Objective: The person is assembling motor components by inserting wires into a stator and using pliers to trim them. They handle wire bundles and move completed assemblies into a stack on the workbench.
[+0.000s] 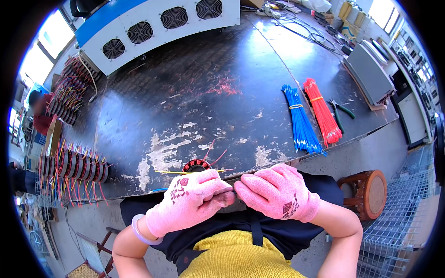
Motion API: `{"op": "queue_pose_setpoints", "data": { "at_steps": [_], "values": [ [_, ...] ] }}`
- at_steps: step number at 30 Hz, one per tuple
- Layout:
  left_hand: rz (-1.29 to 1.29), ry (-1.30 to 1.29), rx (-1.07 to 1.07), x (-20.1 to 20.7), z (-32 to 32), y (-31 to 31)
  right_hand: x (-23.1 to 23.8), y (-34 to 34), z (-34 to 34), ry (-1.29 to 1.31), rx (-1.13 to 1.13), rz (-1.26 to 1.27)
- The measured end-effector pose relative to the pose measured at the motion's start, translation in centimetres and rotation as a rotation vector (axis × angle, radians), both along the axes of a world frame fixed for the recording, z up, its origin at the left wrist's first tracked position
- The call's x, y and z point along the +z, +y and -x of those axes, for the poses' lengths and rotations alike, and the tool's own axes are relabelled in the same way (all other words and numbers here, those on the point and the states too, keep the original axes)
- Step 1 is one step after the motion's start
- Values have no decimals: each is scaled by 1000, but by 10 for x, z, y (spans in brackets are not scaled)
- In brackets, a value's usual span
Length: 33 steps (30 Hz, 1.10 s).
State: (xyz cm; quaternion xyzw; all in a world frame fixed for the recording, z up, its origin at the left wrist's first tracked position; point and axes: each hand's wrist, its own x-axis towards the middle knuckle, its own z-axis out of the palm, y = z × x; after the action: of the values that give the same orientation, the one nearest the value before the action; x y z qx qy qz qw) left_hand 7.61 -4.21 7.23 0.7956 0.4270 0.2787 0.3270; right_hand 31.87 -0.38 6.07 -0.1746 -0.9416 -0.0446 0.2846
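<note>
My left hand (192,197) and my right hand (278,192), both in pink knit gloves, meet at the table's near edge. Their fingers are curled and pinched together, almost tip to tip. Whatever lies between the fingertips is hidden by the gloves. Just beyond my left hand is a small round stator coil (197,164) with a dark ring and red windings, partly covered by the glove. Thin red wires rise from it, and a yellow wire (168,172) sticks out to the left.
A bundle of blue wires (301,120) and a bundle of red wires (323,111) lie right, beside green-handled pliers (342,113). Stacked stators (74,166) stand left. A white-and-blue machine with fans (157,28) fills the back. A wooden stool (371,194) is at right.
</note>
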Motion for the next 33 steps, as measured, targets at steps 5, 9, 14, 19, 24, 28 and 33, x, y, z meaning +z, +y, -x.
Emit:
{"op": "queue_pose_setpoints", "data": {
  "at_steps": [5, 9, 14, 19, 24, 28, 33],
  "values": [
    [-319, 157, -51, 1, -3, 4, 0, 3, 4, 63, 70, 306],
    [-958, 544, -65, 3, 1, 2, -2, -21, 8, 580, 59, 2105],
    [-942, 517, -45, -1, 6, 10, -1, -34, 6, 713, -45, 2062],
    [-330, 169, -45, 0, 6, 7, 0, -15, -1, 185, -168, 369],
    [24, 57, -95, 5, 8, 3, 4, -3, 0, -34, -3, -27],
    [278, -48, -132, 13, 7, 5, 4, 2, 0, -77, 44, -163],
    [662, -310, -129, 5, 9, 3, 14, 8, 2, -157, 144, -239]
  ]
}}
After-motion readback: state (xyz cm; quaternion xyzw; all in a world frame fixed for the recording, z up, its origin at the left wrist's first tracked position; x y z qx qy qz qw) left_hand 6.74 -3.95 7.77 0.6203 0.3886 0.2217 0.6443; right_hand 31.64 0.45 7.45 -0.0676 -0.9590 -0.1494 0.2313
